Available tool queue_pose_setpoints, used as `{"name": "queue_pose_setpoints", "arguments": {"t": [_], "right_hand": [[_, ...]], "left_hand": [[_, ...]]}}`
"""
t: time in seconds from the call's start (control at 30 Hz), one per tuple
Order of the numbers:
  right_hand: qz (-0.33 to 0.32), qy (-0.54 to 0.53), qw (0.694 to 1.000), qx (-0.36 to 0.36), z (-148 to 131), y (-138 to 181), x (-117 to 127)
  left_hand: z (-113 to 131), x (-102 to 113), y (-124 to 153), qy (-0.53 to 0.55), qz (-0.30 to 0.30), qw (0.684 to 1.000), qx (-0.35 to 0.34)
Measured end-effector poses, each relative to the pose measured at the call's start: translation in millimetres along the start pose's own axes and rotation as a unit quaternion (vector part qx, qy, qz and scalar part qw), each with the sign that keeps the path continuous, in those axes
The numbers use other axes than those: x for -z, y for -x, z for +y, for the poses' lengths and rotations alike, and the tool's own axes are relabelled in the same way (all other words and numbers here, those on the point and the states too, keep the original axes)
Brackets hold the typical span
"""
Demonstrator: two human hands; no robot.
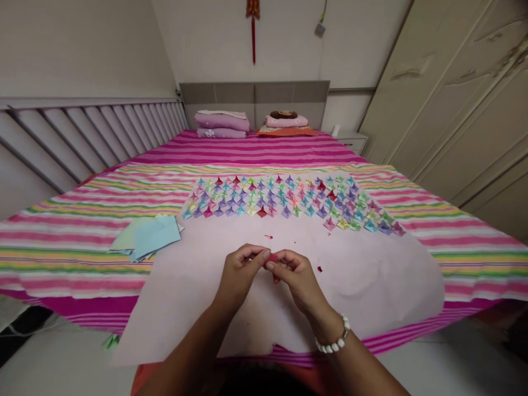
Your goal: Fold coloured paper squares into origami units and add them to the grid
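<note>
Between the fingertips of both hands is a small piece of red paper (272, 257), mostly covered by the fingers. My left hand (244, 269) pinches it from the left with thumb and forefinger. From the right, my right hand (292, 268) pinches the same piece; a white beaded bracelet (335, 342) circles that wrist. Both hands are above a large pale pink sheet (198, 275). Past them, rows of small folded paper shapes (261, 211) in many colours stand on the sheet's far part. Red paper scraps (319, 269) lie near my right hand.
A stack of coloured paper (157, 237), light blue on top, lies left of the sheet. Striped bedding (82, 236) spreads beneath everything. Folded bedding (223, 121) sits by the headboard (231, 94). A slatted rail (91, 132) runs along the left, and a wardrobe (462, 99) stands right.
</note>
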State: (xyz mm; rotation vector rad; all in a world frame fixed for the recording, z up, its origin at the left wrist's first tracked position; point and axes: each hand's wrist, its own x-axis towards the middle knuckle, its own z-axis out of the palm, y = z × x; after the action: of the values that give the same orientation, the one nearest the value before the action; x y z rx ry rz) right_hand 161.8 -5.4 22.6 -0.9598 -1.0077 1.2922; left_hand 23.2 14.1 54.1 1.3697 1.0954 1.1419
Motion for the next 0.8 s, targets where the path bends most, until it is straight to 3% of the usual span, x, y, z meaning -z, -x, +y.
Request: {"name": "queue_pose_setpoints", "arguments": {"t": [0.23, 0.53, 0.8], "right_hand": [[-0.047, 0.025, 0.999, -0.008, 2, -2, -2], [-0.032, -0.011, 0.999, -0.021, 9, 5, -11], [-0.002, -0.022, 0.999, -0.034, 13, 5, -8]], "left_hand": [[-1, -5, 0, 0.063, -0.052, 0.996, 0.028], [-14, -3, -4, 0.117, -0.042, 0.990, 0.060], [-14, 1, -2, 0.023, -0.002, 0.999, 0.044]]}}
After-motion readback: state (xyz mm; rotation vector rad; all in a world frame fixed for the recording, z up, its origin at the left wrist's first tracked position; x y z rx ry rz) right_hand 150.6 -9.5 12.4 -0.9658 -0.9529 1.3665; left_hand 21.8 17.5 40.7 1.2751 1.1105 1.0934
